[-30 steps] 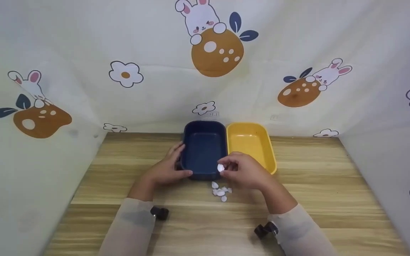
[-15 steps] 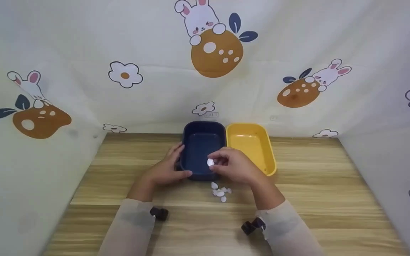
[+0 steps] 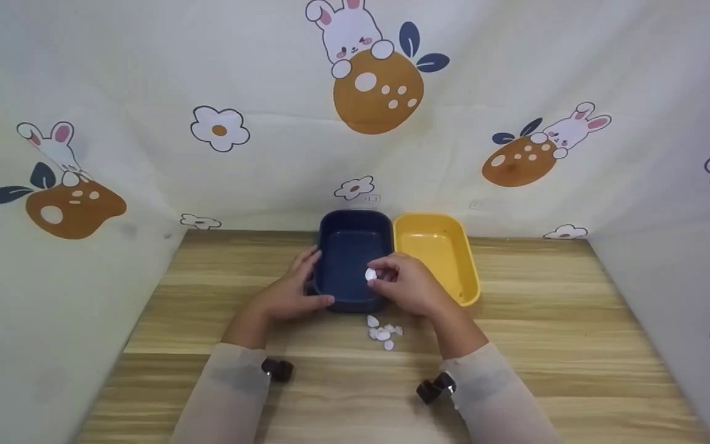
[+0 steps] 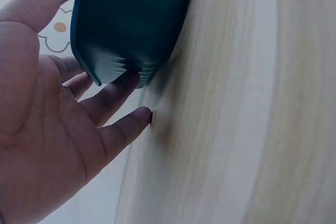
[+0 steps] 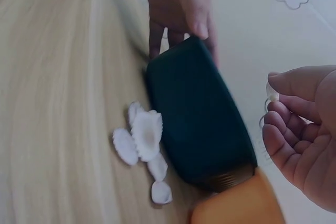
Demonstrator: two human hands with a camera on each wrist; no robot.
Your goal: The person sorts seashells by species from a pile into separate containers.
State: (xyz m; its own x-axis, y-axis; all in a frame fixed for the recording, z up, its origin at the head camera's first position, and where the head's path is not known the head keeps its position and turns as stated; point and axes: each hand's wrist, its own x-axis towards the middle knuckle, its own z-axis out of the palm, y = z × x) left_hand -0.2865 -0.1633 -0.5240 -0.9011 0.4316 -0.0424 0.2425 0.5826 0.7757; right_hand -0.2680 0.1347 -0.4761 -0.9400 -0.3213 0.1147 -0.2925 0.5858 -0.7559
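Note:
My right hand (image 3: pixel 413 287) pinches a small white seashell (image 3: pixel 371 275) between thumb and fingertips, above the right side of the navy blue bin (image 3: pixel 355 306). In the right wrist view, the seashell (image 5: pixel 272 92) shows only partly at the thumb tip. At the bin's left front corner rests my left hand (image 3: pixel 287 297), its thumb on the front rim and its other fingers spread along the side wall. The left wrist view shows those fingers (image 4: pixel 123 132) fairly straight against the bin's outer wall. Several white seashells (image 3: pixel 383 334) lie on the table just in front of the bin.
A yellow bin (image 3: pixel 471 271) stands right beside the navy one, partly behind my right hand. Both bins are on a wood-grain table (image 3: pixel 355 394), close to a cloth backdrop (image 3: pixel 269 166) printed with rabbits and flowers. More cloth hangs at the left and right sides.
My right hand has carried the seashell left and a little farther back, from the navy bin's right front edge to over its inside. My left hand stays in place.

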